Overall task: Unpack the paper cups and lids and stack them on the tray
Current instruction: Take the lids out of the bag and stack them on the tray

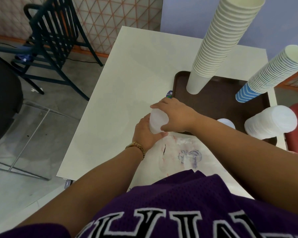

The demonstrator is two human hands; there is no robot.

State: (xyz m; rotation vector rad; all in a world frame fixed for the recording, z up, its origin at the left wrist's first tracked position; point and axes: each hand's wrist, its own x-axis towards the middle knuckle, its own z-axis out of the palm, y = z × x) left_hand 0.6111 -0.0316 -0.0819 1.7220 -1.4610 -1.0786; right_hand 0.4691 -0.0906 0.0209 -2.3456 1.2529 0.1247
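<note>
I am watching both hands closing around one short stack of lids (157,122): translucent white, round, packed tight so single lids are not countable. The left hand (145,133) is cupping the stack from below and the near side, fingers wrapped on it; the right hand (175,115) is gripping it from above and the far side, thumb pressing the near edge. The stack is sitting over the white table (110,100), just beside the left edge of the brown tray (218,100).

Counting on the tray: two tall columns of cups, both leaning toward the right. One is the plain cream cup stack (220,43), at the far left corner. One is the blue-striped cup stack (272,74), at the far right. One thick pile of white lids (271,124) is standing at the near right. One small white round piece (225,122) is showing behind the right forearm; I cannot tell what it is.

One clear plastic bag (179,155) with purple print is lying flat on the table, touching the left hand.
</note>
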